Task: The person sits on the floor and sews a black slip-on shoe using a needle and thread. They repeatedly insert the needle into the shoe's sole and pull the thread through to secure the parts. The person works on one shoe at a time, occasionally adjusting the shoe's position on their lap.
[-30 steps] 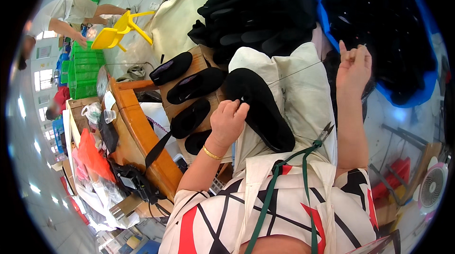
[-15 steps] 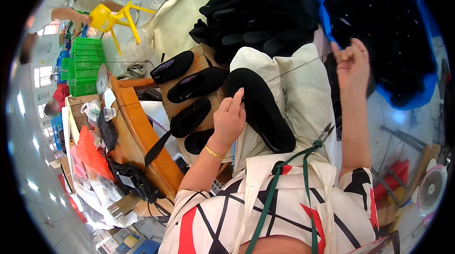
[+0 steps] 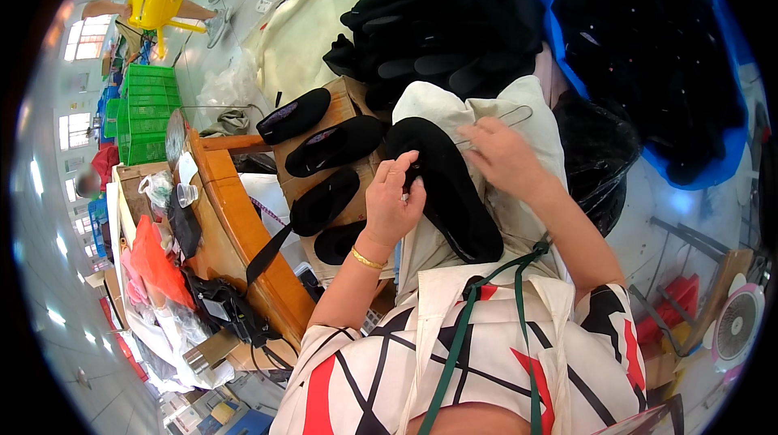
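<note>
Thread too thin to see, needle (image 3: 409, 169) hidden by left hand (image 3: 391, 206)

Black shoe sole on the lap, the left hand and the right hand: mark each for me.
black shoe sole (image 3: 454, 200), head view, middle of its upper face.
left hand (image 3: 393, 204), head view, back of the hand.
right hand (image 3: 506, 158), head view, back of the hand.

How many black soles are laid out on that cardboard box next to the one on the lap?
4: far sole, second sole, third sole, and nearest sole, partly hidden behind the left hand. More may be hidden.
</note>
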Motion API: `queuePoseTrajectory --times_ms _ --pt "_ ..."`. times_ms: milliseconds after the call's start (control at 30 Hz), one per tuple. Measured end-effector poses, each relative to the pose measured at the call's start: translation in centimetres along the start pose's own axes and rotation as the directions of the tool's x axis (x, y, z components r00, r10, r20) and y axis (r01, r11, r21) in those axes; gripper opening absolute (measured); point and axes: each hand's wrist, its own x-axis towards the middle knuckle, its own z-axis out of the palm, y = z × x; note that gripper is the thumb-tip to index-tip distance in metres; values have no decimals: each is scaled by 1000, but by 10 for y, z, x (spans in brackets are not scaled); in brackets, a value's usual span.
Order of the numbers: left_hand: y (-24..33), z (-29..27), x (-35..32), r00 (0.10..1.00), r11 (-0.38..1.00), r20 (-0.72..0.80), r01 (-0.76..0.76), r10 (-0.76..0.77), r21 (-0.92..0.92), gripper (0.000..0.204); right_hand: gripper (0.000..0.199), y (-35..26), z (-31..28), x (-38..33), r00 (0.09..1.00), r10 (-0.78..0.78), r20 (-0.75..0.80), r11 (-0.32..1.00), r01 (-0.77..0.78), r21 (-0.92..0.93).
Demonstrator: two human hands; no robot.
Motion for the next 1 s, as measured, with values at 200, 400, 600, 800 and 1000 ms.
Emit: queuePoseTrajectory --times_ms 200,400,600,800,1000 --pt "3 7 6 998 999 -52 -17 19 42 48 12 18 28 14 988 -96 -124 993 87 -78" --pt "-2 15 10 998 998 -31 49 -48 31 50 14 -36 49 42 932 329 -151 468 -23 883" --pt "-18 17 12 999 993 -20 -44 47 107 44 26 -37 54 29 860 444 251 -7 -277 961" --pt "-13 16 37 969 963 -1 -246 247 111 43 25 -73 20 20 888 456 53 183 -152 971" --pt "10 4 80 893 878 120 -450 435 161 42 23 -70 -2 12 888 446 -116 174 42 984"
